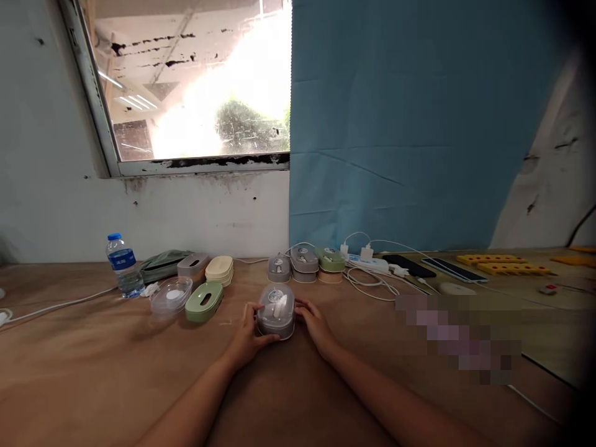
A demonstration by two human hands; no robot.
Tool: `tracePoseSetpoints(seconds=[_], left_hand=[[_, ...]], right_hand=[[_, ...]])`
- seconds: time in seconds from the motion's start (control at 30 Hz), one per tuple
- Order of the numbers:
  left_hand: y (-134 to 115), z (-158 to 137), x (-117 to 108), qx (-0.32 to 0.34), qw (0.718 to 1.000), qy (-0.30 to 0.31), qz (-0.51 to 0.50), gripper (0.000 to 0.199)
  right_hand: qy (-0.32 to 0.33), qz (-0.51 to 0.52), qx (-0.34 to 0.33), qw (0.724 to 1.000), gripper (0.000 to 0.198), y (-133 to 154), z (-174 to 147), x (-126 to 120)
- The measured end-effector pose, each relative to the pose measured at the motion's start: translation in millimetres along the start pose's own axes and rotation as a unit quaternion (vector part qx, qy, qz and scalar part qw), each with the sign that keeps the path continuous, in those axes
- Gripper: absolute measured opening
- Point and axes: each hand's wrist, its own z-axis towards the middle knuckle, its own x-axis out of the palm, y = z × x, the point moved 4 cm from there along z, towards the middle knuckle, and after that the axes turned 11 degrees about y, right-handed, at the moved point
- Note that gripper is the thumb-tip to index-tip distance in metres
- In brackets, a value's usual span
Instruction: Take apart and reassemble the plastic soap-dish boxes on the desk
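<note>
Box (276, 311): grey, clear lid, right of green box (203, 301) on table (93, 372) | left hand (248, 338), right hand (315, 323): grip closed around its sides | judged light, rigid, smooth; hold by sides.

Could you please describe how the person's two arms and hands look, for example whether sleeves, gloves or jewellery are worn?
Both forearms are bare up to the bottom edge of the picture; no sleeve is visible. The left hand and the right hand wear no gloves. No watch, bracelet or ring can be seen on either wrist or on the fingers, though the picture is too blurred to rule out small rings.
</note>
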Motion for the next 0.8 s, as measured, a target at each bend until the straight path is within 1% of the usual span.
tracePoseSetpoints(seconds=[0.13, 0.2, 0.33, 0.43, 0.63, 0.7, 0.8], left_hand=[[2, 2, -2, 0.017, 0.999, 0.015, 0.027, 0.057], [2, 3, -2, 0.017, 0.999, 0.019, 0.029, 0.058], [3, 4, -2, 0.01, 0.999, 0.028, 0.032, 0.059], [4, 4, 0, 0.019, 0.999, 0.031, 0.035, 0.061], [2, 3, -1, 0.046, 0.998, 0.016, 0.027, 0.067], [-2, 3, -3, 0.044, 0.998, 0.014, 0.031, 0.069], [-9, 3, -5, 0.034, 0.998, 0.011, 0.042, 0.067]], right_hand=[[0.033, 0.0, 0.016, 0.999, 0.033, 2, -5, -4], [0.039, -0.004, 0.02, 0.999, 0.034, 3, -7, -6], [0.025, -0.021, 0.02, 0.999, 0.036, 3, -6, -8], [0.014, -0.036, 0.014, 0.999, 0.037, 2, -7, -7], [0.016, -0.055, 0.005, 0.998, 0.053, 5, -10, -4], [0.02, -0.052, 0.008, 0.998, 0.053, 5, -10, -4], [0.025, -0.038, 0.014, 0.999, 0.049, 4, -10, -4]])
